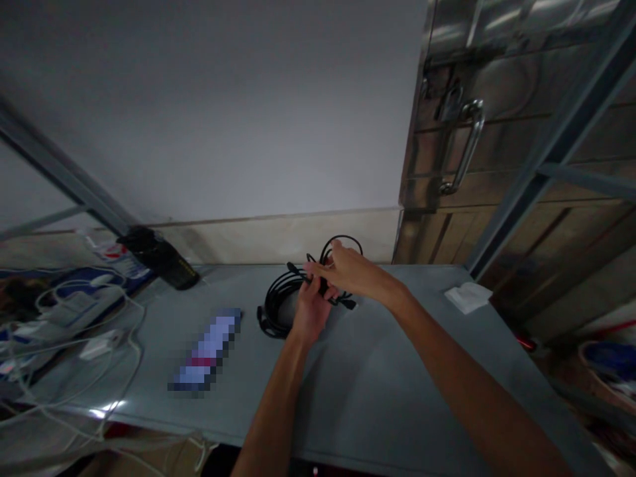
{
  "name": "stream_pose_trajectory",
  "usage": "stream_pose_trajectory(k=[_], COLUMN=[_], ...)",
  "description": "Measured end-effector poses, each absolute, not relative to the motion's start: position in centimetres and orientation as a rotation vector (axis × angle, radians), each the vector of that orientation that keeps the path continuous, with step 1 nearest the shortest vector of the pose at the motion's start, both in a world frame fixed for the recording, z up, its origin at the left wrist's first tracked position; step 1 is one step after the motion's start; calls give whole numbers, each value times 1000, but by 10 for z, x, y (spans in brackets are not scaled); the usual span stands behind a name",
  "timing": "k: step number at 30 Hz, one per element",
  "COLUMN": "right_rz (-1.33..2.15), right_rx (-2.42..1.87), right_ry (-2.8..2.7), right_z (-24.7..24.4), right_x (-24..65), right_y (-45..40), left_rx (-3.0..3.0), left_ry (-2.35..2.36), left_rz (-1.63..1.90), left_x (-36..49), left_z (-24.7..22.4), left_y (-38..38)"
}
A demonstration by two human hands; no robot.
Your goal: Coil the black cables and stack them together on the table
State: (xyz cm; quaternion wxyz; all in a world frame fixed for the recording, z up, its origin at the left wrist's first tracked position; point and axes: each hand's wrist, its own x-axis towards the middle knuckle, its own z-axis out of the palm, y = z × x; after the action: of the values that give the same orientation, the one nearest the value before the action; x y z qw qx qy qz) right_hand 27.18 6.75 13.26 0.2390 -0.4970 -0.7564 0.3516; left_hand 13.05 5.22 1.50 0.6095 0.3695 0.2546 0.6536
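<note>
A coiled black cable (272, 303) lies at the middle of the grey tabletop, with plug-like ends sticking out on both sides of my hands. My left hand (312, 308) is closed around a bunched part of this cable, beside the main coil. Just above it, my right hand (345, 268) pinches a strand of the same cable, and a loop arches up behind the fingers. Exactly where each fingertip sits on the strands is partly hidden.
A phone-like device (206, 351), blurred out, lies left of the coil. Farther left are a black bottle (169, 262), white cords and a white adapter (102, 344). White tissue (468, 297) rests at the right. Metal posts (527, 199) flank the table (397, 397); a wall stands behind.
</note>
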Motion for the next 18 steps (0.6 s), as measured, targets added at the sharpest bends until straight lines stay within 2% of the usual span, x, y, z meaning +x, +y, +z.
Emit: stream_pose_trajectory(k=[2, 8, 18], right_rz=[901, 388, 148], right_rx=[-1435, -1626, -1880], right_ry=[-2095, -2247, -2215], right_z=[131, 126, 153], right_x=[265, 255, 282], right_y=[63, 58, 53], left_rx=[906, 1138, 1486], left_ry=[666, 838, 727], left_rz=[1530, 1563, 1348], left_x=[135, 142, 163], left_z=[5, -6, -2], left_y=[52, 43, 24])
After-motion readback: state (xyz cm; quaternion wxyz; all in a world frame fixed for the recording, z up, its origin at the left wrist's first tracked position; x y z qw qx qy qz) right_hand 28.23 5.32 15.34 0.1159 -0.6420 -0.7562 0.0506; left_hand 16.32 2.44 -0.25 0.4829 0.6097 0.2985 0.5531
